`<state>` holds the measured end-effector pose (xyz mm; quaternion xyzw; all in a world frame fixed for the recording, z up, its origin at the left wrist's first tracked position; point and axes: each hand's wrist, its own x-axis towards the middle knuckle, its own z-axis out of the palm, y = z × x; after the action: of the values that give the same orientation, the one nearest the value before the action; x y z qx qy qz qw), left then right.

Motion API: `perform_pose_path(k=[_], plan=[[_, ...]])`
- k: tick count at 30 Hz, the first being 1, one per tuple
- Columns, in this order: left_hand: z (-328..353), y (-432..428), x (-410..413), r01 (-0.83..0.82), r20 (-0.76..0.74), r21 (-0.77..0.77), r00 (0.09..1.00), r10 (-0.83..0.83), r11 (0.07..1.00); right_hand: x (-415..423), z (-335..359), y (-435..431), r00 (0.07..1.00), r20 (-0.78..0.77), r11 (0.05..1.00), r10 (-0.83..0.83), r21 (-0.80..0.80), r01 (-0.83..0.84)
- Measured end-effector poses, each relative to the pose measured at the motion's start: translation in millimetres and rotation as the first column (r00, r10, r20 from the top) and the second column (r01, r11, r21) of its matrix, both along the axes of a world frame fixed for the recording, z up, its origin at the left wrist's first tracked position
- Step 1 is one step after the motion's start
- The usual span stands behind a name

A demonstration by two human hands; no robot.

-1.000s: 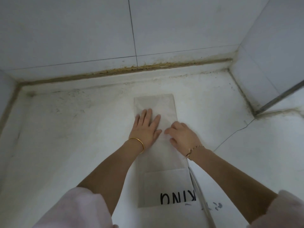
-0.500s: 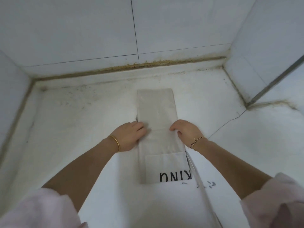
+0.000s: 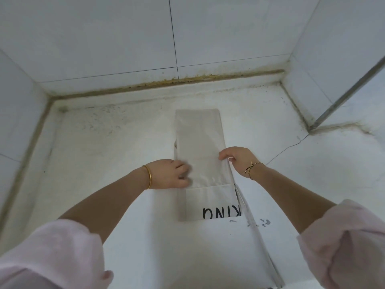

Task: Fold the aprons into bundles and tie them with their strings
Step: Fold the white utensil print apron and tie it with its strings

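The white table [image 3: 125, 142] fills the lower frame, closed in by tiled walls [image 3: 125, 38] with a stained seam along the back. The apron [image 3: 200, 142] lies at the centre of the frame, folded into a long narrow strip running from the back toward the viewer.

A second ago the left hand [image 3: 169, 174] lay flat on the strip with straight fingers, smoothing it. Now it has slid off to the strip's left edge, and its fingers curl onto the cloth there in a grip. The right hand [image 3: 237, 159] has moved out to the right edge and pinches it with bent fingers. With both hands gripping opposite edges at mid-length, the smoothing looks finished and a fold across the strip seems to be next.

The strings [image 3: 248, 220] trail from the right edge toward the bottom of the frame and are untied.

The strings' ends are cut off at the bottom of the frame. The black lettering [image 3: 220, 212] on the near end is partly folded away. Motion blur hides the left fingertips, so I cannot tell whether they reach under the cloth.
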<state>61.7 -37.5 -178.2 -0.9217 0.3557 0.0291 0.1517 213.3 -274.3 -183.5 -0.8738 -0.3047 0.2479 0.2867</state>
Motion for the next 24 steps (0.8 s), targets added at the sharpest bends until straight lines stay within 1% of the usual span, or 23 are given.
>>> perform_pose_path(k=[3, 6, 8, 10, 13, 16, 18, 21, 24], plan=[[-4.7, -0.9, -7.3, -0.044, 0.017, -0.035, 0.999, 0.045, 0.998, -1.5, 4.4, -1.3, 0.999, -0.042, 1.000, 0.002, 0.022, -0.001], [-5.8, -3.0, -8.0, -0.121, 0.029, -0.110, 0.992, 0.125, 0.986, -4.3, 6.2, -2.7, 0.989, -0.143, 0.993, -0.022, 0.115, 0.039], [-5.1, -4.1, -8.1, -0.203, -0.018, -0.165, 0.979, 0.203, 0.965, -5.3, 4.7, -4.2, 0.982, -0.181, 0.987, -0.044, 0.147, 0.072], [-7.9, -4.0, -11.2, -0.306, -0.086, -0.183, 0.952, 0.295, 0.934, -7.4, 1.9, -4.9, 0.983, -0.176, 0.985, -0.056, 0.152, 0.083], [-9.6, -3.4, -17.3, -0.253, -0.047, -0.199, 0.968, 0.248, 0.947, -7.2, 2.6, -4.9, 0.983, -0.171, 0.986, -0.059, 0.142, 0.084], [-8.7, -0.5, -17.2, -0.215, -0.060, -0.180, 0.976, 0.208, 0.960, -5.7, 6.2, -2.1, 0.991, -0.135, 0.989, -0.005, 0.143, 0.025], [-5.7, -1.6, -15.7, -0.164, -0.067, -0.140, 0.986, 0.156, 0.976, -6.1, 6.8, -1.9, 0.992, -0.123, 0.991, 0.011, 0.136, 0.006], [2.3, -7.1, -8.0, -0.087, -0.019, -0.049, 0.996, 0.086, 0.995, -5.3, 2.9, -1.5, 0.996, -0.084, 0.993, 0.019, 0.120, -0.009], [-1.8, -9.9, -6.8, -0.057, 0.046, -0.052, 0.997, 0.059, 0.997, -1.3, -1.9, -1.0, 0.994, -0.110, 0.994, 0.006, 0.113, 0.006]])
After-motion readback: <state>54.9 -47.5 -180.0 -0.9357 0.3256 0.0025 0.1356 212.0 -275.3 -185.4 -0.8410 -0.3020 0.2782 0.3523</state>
